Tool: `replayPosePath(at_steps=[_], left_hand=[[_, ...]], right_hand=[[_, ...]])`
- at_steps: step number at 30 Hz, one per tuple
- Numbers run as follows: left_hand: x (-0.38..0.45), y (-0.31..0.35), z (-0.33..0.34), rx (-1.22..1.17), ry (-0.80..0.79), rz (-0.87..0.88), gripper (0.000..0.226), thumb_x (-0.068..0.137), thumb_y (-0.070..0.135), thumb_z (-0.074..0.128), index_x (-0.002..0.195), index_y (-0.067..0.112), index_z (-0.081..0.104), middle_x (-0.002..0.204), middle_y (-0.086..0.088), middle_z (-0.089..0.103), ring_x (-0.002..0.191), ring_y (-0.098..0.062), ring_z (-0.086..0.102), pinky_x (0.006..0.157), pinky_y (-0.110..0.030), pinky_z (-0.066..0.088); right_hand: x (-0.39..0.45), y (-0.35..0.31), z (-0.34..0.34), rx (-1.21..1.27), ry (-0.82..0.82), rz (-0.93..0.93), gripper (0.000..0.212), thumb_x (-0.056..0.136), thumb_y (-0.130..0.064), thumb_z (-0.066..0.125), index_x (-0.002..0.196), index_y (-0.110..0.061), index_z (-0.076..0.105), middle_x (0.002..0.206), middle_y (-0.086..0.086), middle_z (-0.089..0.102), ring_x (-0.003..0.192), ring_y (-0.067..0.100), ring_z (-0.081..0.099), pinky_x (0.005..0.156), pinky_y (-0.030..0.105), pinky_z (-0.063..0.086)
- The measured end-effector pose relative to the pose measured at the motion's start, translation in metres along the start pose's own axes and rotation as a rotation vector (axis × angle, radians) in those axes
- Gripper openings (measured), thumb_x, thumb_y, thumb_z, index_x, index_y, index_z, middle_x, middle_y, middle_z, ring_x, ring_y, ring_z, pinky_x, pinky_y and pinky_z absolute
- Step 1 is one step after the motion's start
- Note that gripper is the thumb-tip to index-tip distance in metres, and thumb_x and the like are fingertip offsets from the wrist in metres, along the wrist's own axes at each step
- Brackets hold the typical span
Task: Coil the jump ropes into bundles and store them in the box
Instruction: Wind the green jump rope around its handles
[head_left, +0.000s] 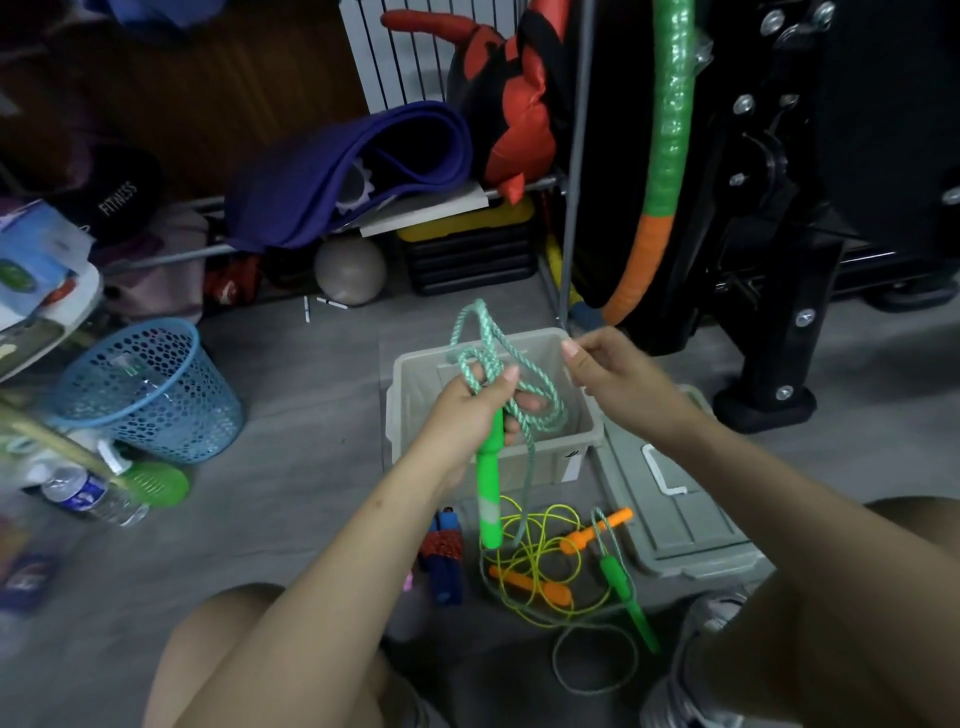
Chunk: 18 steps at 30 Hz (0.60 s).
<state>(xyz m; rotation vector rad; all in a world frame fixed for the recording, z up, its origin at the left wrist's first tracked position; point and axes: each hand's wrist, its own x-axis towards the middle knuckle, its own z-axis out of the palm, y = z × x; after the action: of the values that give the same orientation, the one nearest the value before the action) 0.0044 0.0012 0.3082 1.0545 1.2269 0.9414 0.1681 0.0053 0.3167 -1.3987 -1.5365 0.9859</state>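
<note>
Grey floor (291, 493) cluttered with sports gear. Open grey storage box (582, 447) at centre, its lid (685, 519) just to the right. Above the box, left hand (467, 405) curled around one green handle (491, 493) and loose loops of green braided jump rope (488, 353). Right hand (608, 364) over the box's right rim, fingers bent; whether pinching rope, cannot tell. Nearer than the box: second green handle (623, 597), yellow rope with orange handles (540, 551), blue handles (447, 556). Left of the box, blue mesh basket (150, 389).
</note>
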Motion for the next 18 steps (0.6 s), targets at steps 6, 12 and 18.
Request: replayPosePath(at_steps=[6,12,18], left_hand=[[0.009,0.013,-0.017,-0.484,0.065,-0.14,0.018,0.098,0.024,0.049,0.082,0.016,0.048,0.059,0.0,0.057,0.04,-0.009,0.047,0.042,-0.019,0.045],[0.025,0.013,-0.046,-0.401,0.434,-0.088,0.024,0.1,0.022,0.047,0.078,0.012,0.044,0.066,-0.003,0.045,0.031,-0.004,0.042,0.036,-0.016,0.042],[0.016,0.01,-0.047,0.09,0.256,-0.048,0.01,0.092,0.017,0.06,0.092,0.014,0.051,0.079,-0.003,0.056,0.059,-0.01,0.053,0.04,-0.016,0.046]], right_hand=[[-0.016,0.013,0.018,0.012,-0.661,0.26,0.074,0.083,-0.071,0.009,0.118,-0.028,0.059,0.105,-0.008,0.07,0.116,0.005,0.054,0.106,0.027,0.03],[-0.005,0.013,-0.008,-0.508,-0.716,0.128,0.038,0.099,-0.041,0.04,0.083,-0.019,0.067,0.087,-0.004,0.064,0.085,0.01,0.057,0.082,0.025,0.043],[0.012,0.015,-0.041,-0.309,-0.61,0.198,0.023,0.094,-0.023,0.055,0.075,-0.011,0.06,0.07,0.007,0.065,0.059,0.013,0.063,0.056,0.024,0.053]])
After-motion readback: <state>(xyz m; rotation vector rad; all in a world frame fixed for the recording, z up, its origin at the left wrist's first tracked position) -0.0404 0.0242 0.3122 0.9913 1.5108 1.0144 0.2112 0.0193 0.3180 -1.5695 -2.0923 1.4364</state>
